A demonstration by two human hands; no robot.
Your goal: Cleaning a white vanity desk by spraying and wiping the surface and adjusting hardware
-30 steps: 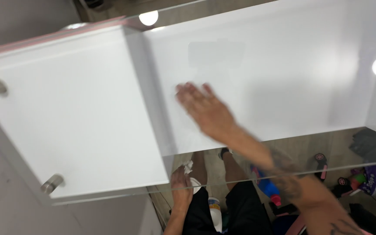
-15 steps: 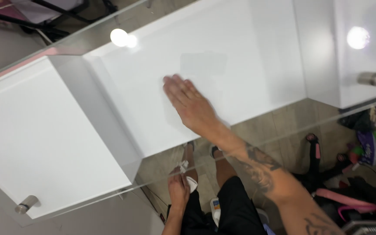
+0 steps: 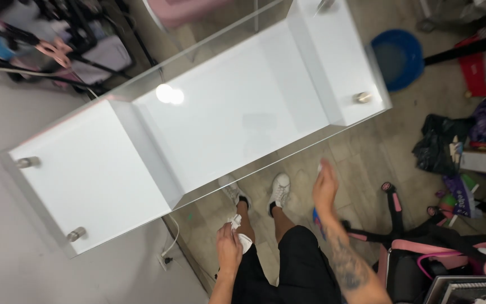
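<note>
A white desk with a glass top (image 3: 226, 121) stretches across the view, seen from above. My left hand (image 3: 229, 243) hangs by my thigh, shut on a small white crumpled cloth (image 3: 235, 223). My right hand (image 3: 325, 186) is off the glass, hanging open beside the desk's near edge over the floor, and holds nothing. My feet in white shoes (image 3: 280, 189) stand just under the desk's edge.
A pink and black chair (image 3: 434, 247) stands at the right. A blue bucket (image 3: 397, 56) sits on the tiled floor beyond the desk's right end. Bags and clutter (image 3: 468, 141) fill the right side; stands and cables are at top left.
My right hand lifted off the glass top and dropped down beside the desk. The view pulled back, showing the whole desk and the floor.
</note>
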